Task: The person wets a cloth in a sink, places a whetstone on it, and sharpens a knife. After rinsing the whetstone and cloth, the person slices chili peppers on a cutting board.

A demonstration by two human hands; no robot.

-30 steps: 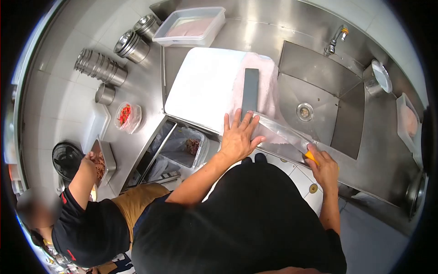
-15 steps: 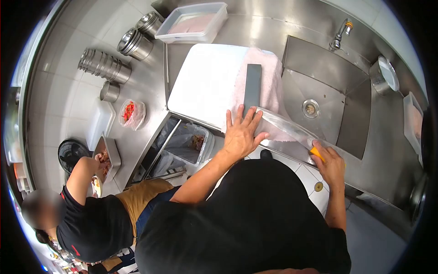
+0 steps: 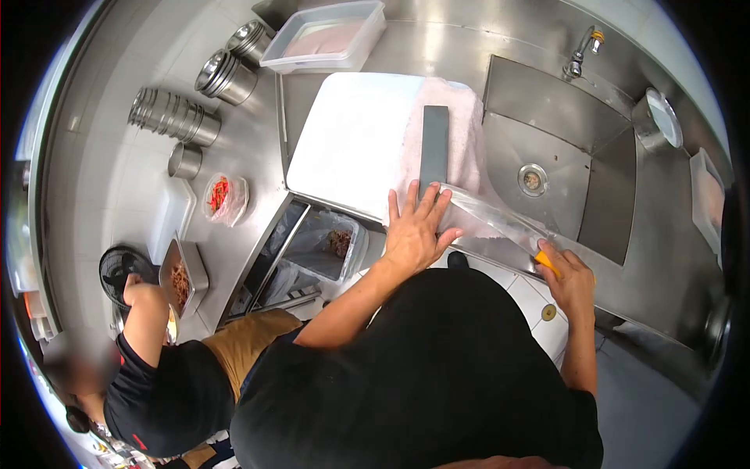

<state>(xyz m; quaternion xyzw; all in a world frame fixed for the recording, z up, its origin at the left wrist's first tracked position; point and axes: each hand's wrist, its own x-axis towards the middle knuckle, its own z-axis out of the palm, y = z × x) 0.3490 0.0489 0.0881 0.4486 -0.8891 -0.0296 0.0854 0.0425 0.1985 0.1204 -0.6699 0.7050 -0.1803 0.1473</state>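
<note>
A long knife with a wide blade (image 3: pixel 494 213) lies slantwise across the near end of a grey sharpening stone (image 3: pixel 434 144). The stone rests on a pink cloth (image 3: pixel 466 129) over a white cutting board (image 3: pixel 355 141). My right hand (image 3: pixel 569 283) is closed around the knife's yellow handle (image 3: pixel 547 263). My left hand (image 3: pixel 416 233) has its fingers spread, with the fingertips resting on the blade near its tip, over the stone. Part of the handle is hidden in my right palm.
A steel sink (image 3: pixel 539 168) with a tap (image 3: pixel 580 55) lies right of the board. A clear tub (image 3: pixel 324 39) stands behind it. Left are steel containers (image 3: pixel 176 113), red chillies (image 3: pixel 219 193), a waste bin (image 3: pixel 320 246) and a co-worker (image 3: pixel 176 391).
The co-worker's hand has moved from the steel tray to the black basket beside it. My hands and the knife are almost where they were; the view has shifted slightly.
</note>
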